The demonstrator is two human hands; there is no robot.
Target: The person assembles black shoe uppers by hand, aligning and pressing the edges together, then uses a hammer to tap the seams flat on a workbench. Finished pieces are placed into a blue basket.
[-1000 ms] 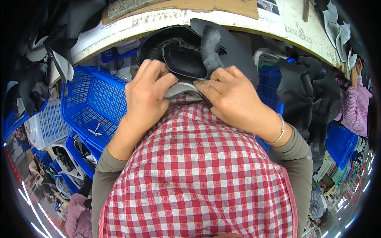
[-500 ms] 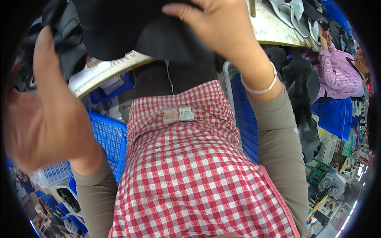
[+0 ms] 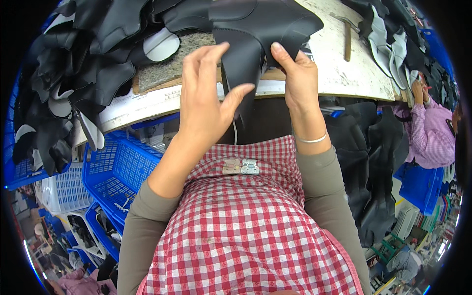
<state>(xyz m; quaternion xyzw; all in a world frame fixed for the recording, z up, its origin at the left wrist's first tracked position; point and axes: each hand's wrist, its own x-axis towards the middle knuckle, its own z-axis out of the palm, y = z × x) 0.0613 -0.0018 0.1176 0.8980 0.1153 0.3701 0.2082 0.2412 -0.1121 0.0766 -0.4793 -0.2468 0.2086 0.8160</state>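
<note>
Over by the white, stained tabletop (image 3: 339,81), the worker in the red-and-white checked apron (image 3: 246,231) has a stitched piece of smooth black leather-like material (image 3: 285,22) at twelve o'clock, raised at the near edge, one narrow flap hanging down. The right hand (image 3: 300,81) grips its edge, thumb on top, other fingers tucked behind, presumably so the weight stays up while the flap drops free. The left hand (image 3: 204,96) is spread, its fingers released and thumb apart beside the flap; I cannot tell whether the tips touch.

At eleven o'clock, black pieces with pale linings (image 3: 113,29) lie heaped, probably to stay within reach. A wooden-handled hammer (image 3: 347,44) rests at one o'clock, seemingly laid aside. A blue plastic lattice crate (image 3: 140,157) sits at ten; limp black sheets (image 3: 354,147) hang at two, perhaps draped against creasing.
</note>
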